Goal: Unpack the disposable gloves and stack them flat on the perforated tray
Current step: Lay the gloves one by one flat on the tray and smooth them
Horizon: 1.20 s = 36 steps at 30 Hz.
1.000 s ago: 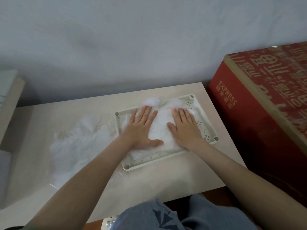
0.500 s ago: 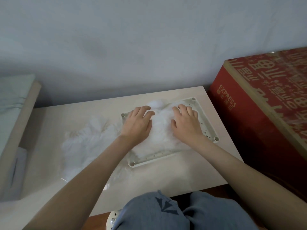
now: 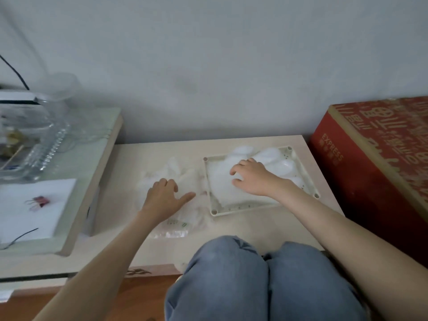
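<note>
White gloves (image 3: 220,184) under resting right hand (image 3: 253,179), left hand (image 3: 162,198) touching pile (image 3: 186,176)

Dim room corner: pale wall, low table, wood floor.
A pale wooden table (image 3: 254,225) lies under the left hand (image 3: 162,198) and right hand (image 3: 254,179), its far edge at a plain grey-white wall (image 3: 208,66) in soft, even light. Left of the left hand stands a desk (image 3: 92,163) with a glassy top. It bears a clear glass dish (image 3: 34,147) and a white sheet (image 3: 46,212) with a small red clip (image 3: 39,201) on it, and a thin black cable (image 3: 16,72) crosses the wall above. Right of the right hand, just beside the table, sits a red box (image 3: 370,193) printed EXPRESS. Nearer than the left hand, brown wood floor (image 3: 115,295) shows.
</note>
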Tool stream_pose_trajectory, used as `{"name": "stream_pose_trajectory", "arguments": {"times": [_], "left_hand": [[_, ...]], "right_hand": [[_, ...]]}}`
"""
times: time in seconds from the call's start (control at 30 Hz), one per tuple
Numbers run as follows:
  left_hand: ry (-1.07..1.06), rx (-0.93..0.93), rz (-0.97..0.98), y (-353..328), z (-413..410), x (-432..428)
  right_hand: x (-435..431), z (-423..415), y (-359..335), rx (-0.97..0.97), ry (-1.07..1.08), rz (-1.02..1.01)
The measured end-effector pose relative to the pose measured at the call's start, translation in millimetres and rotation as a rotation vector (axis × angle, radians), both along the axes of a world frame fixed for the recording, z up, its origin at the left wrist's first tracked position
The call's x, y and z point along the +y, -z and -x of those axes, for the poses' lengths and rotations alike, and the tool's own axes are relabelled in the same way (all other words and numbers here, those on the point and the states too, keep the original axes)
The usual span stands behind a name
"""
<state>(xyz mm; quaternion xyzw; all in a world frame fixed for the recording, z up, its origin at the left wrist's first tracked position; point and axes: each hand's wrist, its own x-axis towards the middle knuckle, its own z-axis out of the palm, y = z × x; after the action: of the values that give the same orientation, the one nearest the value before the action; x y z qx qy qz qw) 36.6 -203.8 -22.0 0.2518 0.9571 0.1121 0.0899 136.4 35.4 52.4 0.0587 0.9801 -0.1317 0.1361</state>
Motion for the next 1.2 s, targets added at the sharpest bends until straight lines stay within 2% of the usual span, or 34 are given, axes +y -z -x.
{"name": "stream_pose_trajectory", "arguments": {"times": [0.17, 0.3, 0.5, 0.63, 0.8, 0.93, 1.07, 1.13, 1.2], "left_hand": [[0.065, 0.018, 0.200, 10, -12, -20], [0.056, 0.092, 0.134, 15, -15, -27], [-0.004, 0.075, 0.018, 9, -12, -23], [0.038, -0.017, 0.140, 14, -14, -24], [0.005, 0.084, 0.108, 17, -17, -27], [-0.093, 0.131, -0.021, 9, -16, -27], [-0.196, 0.247, -0.358, -20, -21, -16], [-0.184, 0.264, -0.463, -38, -29, -3], [-0.163, 0.261, -0.553, -54, -36, 11]], "right_hand": [[-35, -2, -20, -0.085, -0.080, 0.087], [-46, -8, -38, -0.104, -0.082, 0.169], [-39, -16, -42, -0.110, 0.036, 0.246], [-39, -18, -35, -0.135, 0.053, 0.245], [-42, -16, -29, -0.138, 0.022, 0.201], [-42, -16, -26, -0.123, 0.043, 0.227], [-40, -15, -25, -0.117, 0.111, 0.302], [-39, -15, -25, -0.133, 0.176, 0.419], [-38, -13, -23, -0.150, 0.260, 0.627]]}}
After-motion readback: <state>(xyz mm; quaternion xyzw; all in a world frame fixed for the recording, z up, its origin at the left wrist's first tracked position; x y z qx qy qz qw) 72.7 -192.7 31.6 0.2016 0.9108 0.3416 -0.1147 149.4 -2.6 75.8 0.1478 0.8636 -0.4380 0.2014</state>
